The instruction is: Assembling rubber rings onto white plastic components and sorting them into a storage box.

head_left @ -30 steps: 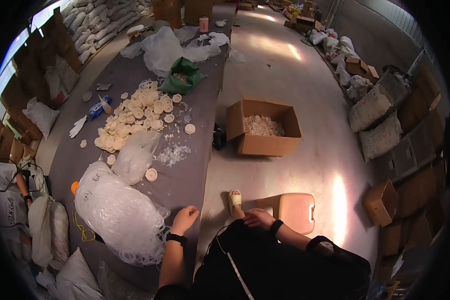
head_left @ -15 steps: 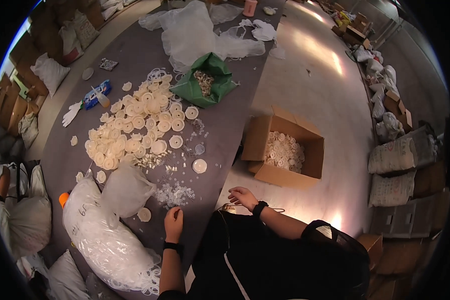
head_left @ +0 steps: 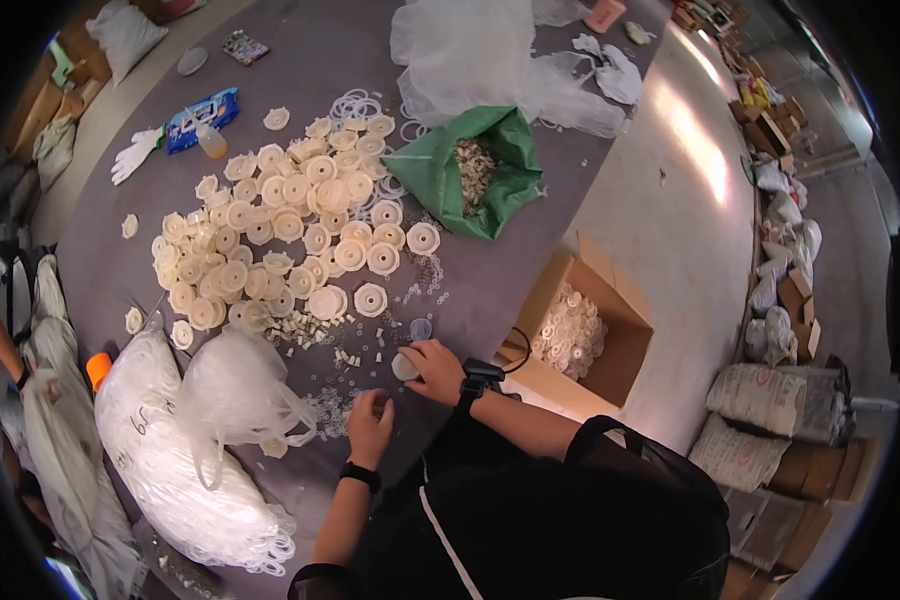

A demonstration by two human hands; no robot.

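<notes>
My right hand (head_left: 437, 373) has its fingers closed around the edge of a whitish round plastic part (head_left: 405, 367) by the table's near right edge. Just left of it, my left hand (head_left: 370, 430) is curled with its fingertips together; whatever they hold, if anything, is hidden. Tiny clear rings (head_left: 327, 410) lie scattered beside the left hand. A small clear disc (head_left: 421, 329) rests beyond the right hand. Farther off, small cream blocks (head_left: 315, 330) border a large heap of cream round plastic parts (head_left: 290, 190).
A green bag (head_left: 430, 165) of small pieces stands open behind the heap. Plastic bags (head_left: 185, 450) lie at the left, one full of white rings. To the right, an open cardboard box (head_left: 625, 345) holds whitish parts. Wipes (head_left: 202, 115) and a glove (head_left: 136, 157) lie far left.
My right hand has swung left from beside the box over the table and closed on the round part. My left hand stays near the clear rings. The whole view has shifted.
</notes>
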